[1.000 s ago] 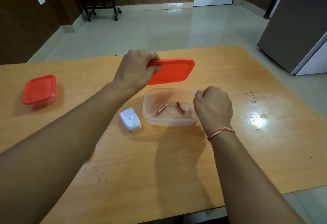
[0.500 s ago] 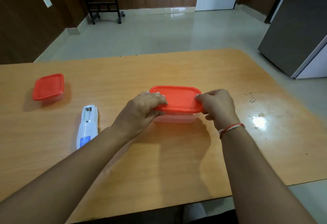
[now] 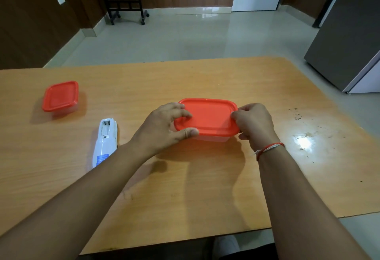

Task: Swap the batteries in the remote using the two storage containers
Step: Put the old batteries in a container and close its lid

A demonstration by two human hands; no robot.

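A clear rectangular container with a red lid stands mid-table. My left hand grips the lid's left end, fingers on top and thumb on the front edge. My right hand grips the lid's right end, fingers curled round the rim. The lid hides what is inside. A white remote lies face down to the left, its battery bay uncovered. A smaller square container with a red lid stands at the far left, closed.
The wooden table has crumbs and a glare patch at the right. Beyond its far edge is tiled floor, with a black wheeled rack and a grey fridge.
A second ago my left hand held the lid above the open container with two batteries inside. The lid now sits on the container, both hands at its ends.
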